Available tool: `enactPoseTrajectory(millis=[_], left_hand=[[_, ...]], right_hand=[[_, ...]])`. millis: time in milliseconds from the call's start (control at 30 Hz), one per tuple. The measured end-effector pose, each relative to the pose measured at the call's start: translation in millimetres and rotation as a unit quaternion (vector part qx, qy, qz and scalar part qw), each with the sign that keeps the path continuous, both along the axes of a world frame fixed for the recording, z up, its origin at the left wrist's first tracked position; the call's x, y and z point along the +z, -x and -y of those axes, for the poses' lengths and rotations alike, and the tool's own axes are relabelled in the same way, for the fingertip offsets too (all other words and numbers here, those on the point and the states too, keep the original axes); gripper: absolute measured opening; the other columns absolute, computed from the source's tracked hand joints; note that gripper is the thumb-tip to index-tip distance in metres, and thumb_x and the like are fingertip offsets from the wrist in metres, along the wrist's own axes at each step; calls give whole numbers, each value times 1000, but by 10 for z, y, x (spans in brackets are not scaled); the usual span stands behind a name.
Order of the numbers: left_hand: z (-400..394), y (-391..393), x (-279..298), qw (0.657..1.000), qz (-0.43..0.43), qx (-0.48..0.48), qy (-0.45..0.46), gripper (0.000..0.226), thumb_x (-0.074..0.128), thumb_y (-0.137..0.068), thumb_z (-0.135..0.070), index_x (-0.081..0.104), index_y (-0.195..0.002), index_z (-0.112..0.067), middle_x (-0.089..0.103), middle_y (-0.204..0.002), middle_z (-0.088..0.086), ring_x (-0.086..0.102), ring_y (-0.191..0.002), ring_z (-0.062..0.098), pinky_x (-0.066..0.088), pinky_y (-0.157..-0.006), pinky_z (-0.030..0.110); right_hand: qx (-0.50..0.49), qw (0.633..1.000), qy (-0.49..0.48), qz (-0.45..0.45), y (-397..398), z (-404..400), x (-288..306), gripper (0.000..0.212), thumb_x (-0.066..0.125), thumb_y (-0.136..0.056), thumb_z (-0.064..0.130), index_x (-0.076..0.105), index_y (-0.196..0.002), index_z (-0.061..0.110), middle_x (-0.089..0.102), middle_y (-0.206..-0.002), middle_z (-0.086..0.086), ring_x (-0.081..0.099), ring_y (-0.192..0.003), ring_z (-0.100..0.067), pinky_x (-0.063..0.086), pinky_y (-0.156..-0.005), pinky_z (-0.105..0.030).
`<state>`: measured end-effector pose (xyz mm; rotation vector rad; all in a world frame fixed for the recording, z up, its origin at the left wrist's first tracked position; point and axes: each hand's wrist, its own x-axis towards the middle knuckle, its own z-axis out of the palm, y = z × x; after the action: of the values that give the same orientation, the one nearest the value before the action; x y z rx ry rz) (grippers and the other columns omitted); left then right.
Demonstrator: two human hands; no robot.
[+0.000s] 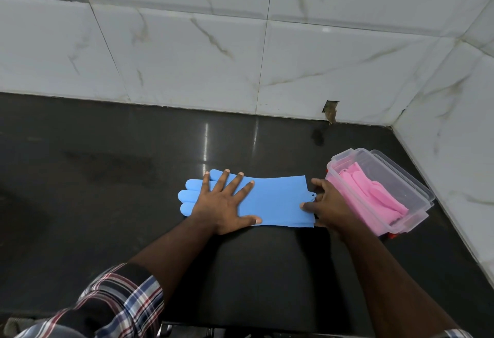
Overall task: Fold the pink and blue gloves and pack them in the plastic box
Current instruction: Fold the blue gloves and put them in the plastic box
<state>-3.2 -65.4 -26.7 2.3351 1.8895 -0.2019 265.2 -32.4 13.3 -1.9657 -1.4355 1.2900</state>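
Head view: blue gloves (272, 198) half-covered by hands

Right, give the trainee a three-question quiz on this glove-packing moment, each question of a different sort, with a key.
1. True or false: the pink gloves already lie inside the plastic box.
2. Which hand lies flat on the blue gloves? A left hand B right hand
3. Fill in: the right hand grips the blue gloves at the ___ end.

Key: 1 true; 2 A; 3 cuff
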Motion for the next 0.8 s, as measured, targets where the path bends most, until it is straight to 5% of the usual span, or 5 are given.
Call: enactPoseTrajectory(millis=[133,333,467,567,800], left_hand=[[-10,4,1,1000,2,0,3,96,5,-72,-95,-13,-153,-48,-13,-167,-8,-18,-153,24,-18,-114,64],[-3,1,4,1000,2,3,10,96,4,-71,-95,-14,-153,-49,-13,-167,-9,-18,-153,24,-15,-115,64],[-8,-2,12,1000,-1,4,15,96,4,-70,-95,-14,-153,-49,-13,-167,-10,-18,-153,24,-15,-115,64],[-13,1,25,1000,-1,5,24,97,5,-70,-96,-15,-153,-49,-14,-167,-10,-18,-152,23,-15,-115,64],[-31,4,44,999,16,5,40,100,4,-69,-96,-13,-154,-46,-13,-167,-10,-17,-153,22,-15,-116,64]], right_hand=[[20,990,91,-104,-67,35,67,86,76,-80,-5,36,-148,31,53,-106,-4,62,-94,-24,58,-61,-33],[36,972,118,-200,-85,58,112,81,69,-81,-13,43,-146,27,36,-140,0,59,-94,-26,55,-62,-30],[88,990,81,-76,-30,30,274,87,75,-80,-4,37,-149,31,40,-122,-5,60,-92,-27,58,-66,-28],[147,988,27,32,24,53,381,93,75,-80,4,25,-153,34,43,-104,0,62,-80,-22,53,-54,-16],[170,980,-37,92,108,117,455,94,69,-78,5,21,-154,31,47,-102,4,59,-74,-15,48,-49,-14]])
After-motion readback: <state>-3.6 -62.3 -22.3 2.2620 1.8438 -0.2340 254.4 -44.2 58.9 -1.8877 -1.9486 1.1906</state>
